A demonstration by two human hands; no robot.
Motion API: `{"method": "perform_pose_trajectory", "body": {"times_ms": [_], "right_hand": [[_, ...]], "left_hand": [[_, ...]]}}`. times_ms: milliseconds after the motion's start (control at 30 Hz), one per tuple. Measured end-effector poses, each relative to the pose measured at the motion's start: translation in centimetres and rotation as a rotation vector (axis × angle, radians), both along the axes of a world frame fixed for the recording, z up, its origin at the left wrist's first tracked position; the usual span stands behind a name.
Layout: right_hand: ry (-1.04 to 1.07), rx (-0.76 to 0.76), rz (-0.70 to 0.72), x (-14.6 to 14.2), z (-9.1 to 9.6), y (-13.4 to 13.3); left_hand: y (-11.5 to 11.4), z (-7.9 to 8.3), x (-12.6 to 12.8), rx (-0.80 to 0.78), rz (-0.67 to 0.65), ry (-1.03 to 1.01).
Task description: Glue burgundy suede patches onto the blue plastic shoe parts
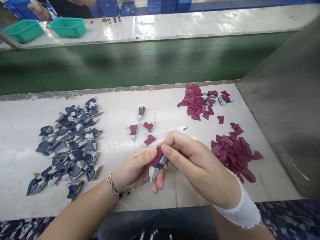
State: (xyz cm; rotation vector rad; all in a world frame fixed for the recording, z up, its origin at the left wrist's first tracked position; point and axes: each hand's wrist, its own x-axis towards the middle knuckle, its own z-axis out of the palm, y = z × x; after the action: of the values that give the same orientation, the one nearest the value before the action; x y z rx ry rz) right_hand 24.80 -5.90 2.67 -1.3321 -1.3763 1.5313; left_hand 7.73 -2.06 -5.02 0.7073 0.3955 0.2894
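- Nearest the camera: the person's forearms, over a lap in dark denim (155, 221).
- Left hand (135, 170): fingers closed, pinching the lower side of a navy-and-white plastic part (160, 161); a charm bracelet (116, 185) on the wrist.
- Right hand (192, 160): narrow grip, thumb and fingers closed on the same part from the other side; a white elastic cuff (237, 206) on the wrist.
- Item in hand: held between both hands above the white workbench (120, 200), a maroon piece (157, 157) seated on its top face.
- Just beyond the right hand: a small white piece with a metal pin (183, 129).
- Ahead of the hands: four assembled parts (149, 126) in a loose group.
- Bench, left: a heap of navy-and-grey parts (70, 143).
- Bench, right: two heaps of maroon pieces (233, 150), beside a grey metal panel (280, 100).
- Beyond: a green conveyor belt (125, 66); past it, green baskets (68, 26), blue crates (155, 6) and a co-worker's hand (38, 10).
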Motion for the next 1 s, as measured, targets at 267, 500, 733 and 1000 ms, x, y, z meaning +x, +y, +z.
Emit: {"method": "perform_pose_trajectory", "body": {"times_ms": [267, 500, 733, 1000], "right_hand": [[-0.254, 0.147, -0.062, 4.1, 1.0, -1.8], [-0.533, 0.093, -0.339, 8.0, -4.5, -0.3], [-0.447, 0.185, -0.200, 6.0, -7.7, 2.0], [-0.212, 0.162, -0.254, 5.0, -5.9, 0.6]], "left_hand": [[0.5, 0.7, 0.2, 0.275, 0.238, 0.272], [4.6, 2.6, -1.0, 0.655, 0.280, 0.741], [6.3, 5.0, -6.8, 1.101, 0.394, 1.425], [7.3, 3.5, -10.3, 1.159, 0.383, 1.520]]}}
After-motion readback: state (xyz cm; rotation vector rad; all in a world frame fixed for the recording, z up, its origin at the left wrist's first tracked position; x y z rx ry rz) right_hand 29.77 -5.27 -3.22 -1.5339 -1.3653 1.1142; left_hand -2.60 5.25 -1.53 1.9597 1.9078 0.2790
